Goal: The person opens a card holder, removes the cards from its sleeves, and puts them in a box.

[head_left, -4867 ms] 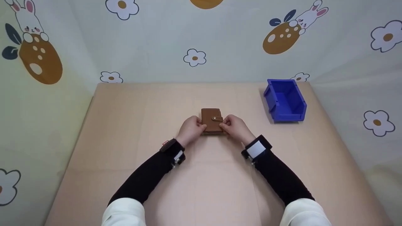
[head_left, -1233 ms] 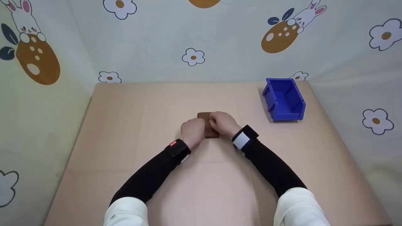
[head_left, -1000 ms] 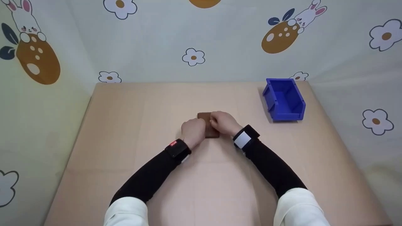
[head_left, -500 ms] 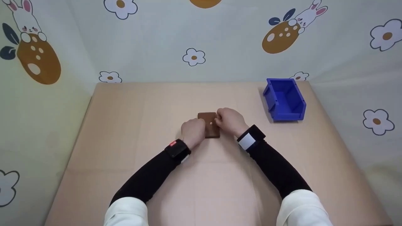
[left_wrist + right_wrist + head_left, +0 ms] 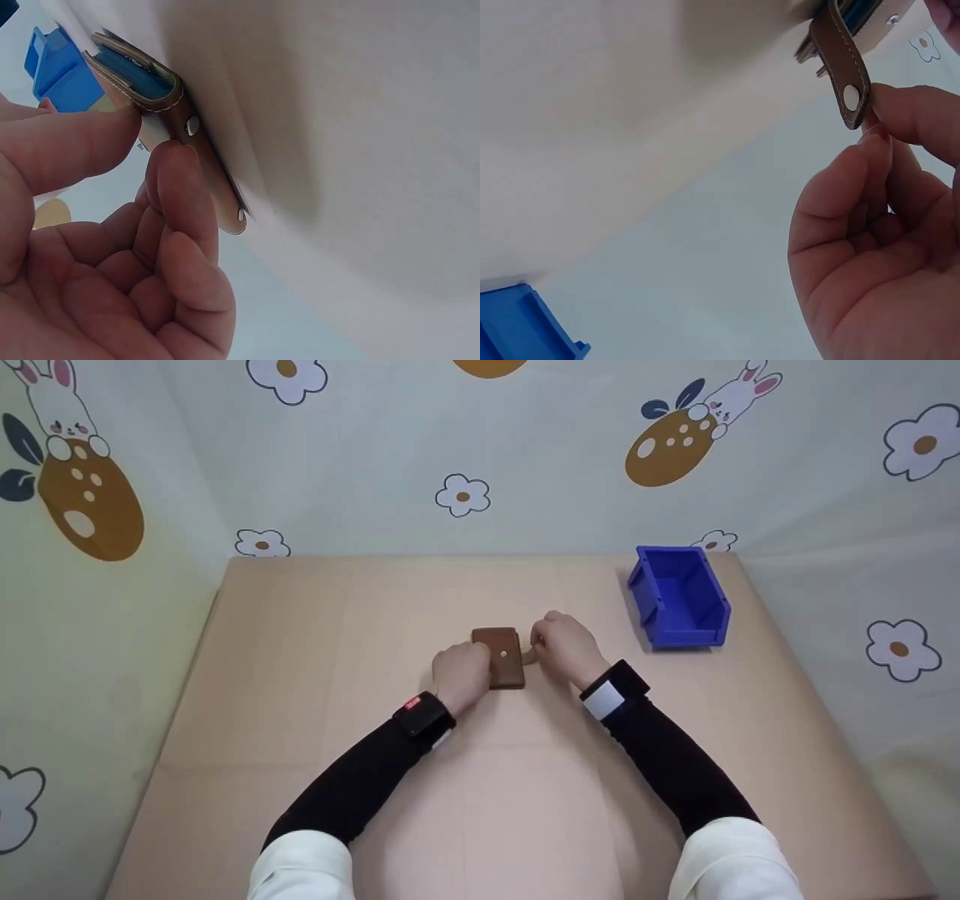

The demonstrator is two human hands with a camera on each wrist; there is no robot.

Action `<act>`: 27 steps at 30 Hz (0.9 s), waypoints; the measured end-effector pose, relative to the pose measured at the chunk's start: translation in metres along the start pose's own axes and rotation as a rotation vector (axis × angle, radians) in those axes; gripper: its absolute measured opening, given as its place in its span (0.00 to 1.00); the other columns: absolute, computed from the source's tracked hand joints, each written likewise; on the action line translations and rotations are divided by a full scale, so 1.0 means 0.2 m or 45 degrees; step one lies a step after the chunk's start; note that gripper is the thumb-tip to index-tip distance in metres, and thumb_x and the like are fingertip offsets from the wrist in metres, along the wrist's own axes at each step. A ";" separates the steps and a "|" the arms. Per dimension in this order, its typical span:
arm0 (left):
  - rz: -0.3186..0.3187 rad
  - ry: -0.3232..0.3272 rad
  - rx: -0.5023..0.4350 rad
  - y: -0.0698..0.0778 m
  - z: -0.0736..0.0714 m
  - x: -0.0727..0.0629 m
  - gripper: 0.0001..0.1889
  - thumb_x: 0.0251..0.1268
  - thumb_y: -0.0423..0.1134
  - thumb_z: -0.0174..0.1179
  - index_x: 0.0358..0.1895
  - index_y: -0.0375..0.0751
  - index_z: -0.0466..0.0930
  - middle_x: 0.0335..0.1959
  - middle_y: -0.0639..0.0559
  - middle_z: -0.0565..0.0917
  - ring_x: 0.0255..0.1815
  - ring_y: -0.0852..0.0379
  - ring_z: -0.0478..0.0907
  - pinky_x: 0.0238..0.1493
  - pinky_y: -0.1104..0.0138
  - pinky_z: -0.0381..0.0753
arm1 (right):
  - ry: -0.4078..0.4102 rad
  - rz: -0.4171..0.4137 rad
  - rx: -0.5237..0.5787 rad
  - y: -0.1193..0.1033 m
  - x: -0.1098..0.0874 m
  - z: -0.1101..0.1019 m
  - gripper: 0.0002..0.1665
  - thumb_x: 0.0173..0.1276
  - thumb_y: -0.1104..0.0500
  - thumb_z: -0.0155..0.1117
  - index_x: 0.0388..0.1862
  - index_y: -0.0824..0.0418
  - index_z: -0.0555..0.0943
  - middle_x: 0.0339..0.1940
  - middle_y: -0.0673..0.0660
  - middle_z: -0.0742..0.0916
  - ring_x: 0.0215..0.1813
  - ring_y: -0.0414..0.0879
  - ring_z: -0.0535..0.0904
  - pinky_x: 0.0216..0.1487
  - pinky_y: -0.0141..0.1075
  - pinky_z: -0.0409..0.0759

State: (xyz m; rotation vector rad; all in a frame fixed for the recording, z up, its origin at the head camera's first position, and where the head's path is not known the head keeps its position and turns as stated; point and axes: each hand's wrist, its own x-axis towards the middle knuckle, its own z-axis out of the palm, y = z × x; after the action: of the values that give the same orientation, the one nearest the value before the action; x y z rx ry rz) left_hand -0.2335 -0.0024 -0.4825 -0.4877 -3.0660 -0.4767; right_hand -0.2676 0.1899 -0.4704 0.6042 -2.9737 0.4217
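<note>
1. The table (image 5: 360, 600) is spreading beneath all fingers.
2. The bin (image 5: 681, 600) is standing well beyond the right fingers.
3. The left hand (image 5: 461, 675) is clamping the wallet (image 5: 508, 666).
4. The right hand (image 5: 568, 649) is pinching the strap (image 5: 841, 56).
5. The wallet is lying between both hands' fingers.

I see the head view face forward and down across the table (image 5: 337, 615); close up, the wrist views face left hand (image 5: 112, 255) and right hand (image 5: 889, 262), sharing the brown wallet (image 5: 507, 666) at ten o'clock and one.
</note>
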 end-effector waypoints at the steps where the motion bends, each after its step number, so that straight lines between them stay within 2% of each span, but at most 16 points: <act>1: -0.001 -0.002 0.004 0.00 0.00 0.00 0.06 0.63 0.31 0.58 0.28 0.38 0.81 0.28 0.43 0.84 0.32 0.45 0.84 0.29 0.51 0.81 | -0.002 0.002 -0.011 0.01 0.00 0.00 0.06 0.63 0.69 0.62 0.32 0.64 0.86 0.32 0.58 0.81 0.38 0.55 0.80 0.43 0.45 0.79; 11: -0.004 -0.007 0.031 0.00 0.01 0.00 0.06 0.63 0.31 0.58 0.29 0.38 0.81 0.29 0.43 0.84 0.33 0.45 0.84 0.30 0.51 0.81 | -0.025 0.020 -0.074 0.06 -0.02 0.04 0.09 0.59 0.69 0.60 0.27 0.61 0.87 0.28 0.56 0.82 0.35 0.54 0.80 0.39 0.46 0.79; 27: -0.003 0.001 0.054 0.00 0.02 0.00 0.05 0.64 0.32 0.59 0.31 0.38 0.82 0.29 0.43 0.84 0.33 0.45 0.84 0.33 0.51 0.82 | -0.105 0.037 -0.060 0.09 -0.01 0.06 0.05 0.55 0.68 0.66 0.22 0.61 0.83 0.26 0.56 0.83 0.34 0.54 0.81 0.39 0.47 0.79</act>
State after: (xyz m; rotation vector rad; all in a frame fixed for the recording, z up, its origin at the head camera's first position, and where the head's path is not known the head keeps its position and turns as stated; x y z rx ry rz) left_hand -0.2326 -0.0007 -0.4855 -0.4821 -3.0691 -0.4111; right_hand -0.2735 0.2022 -0.4874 0.5886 -3.0642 0.3362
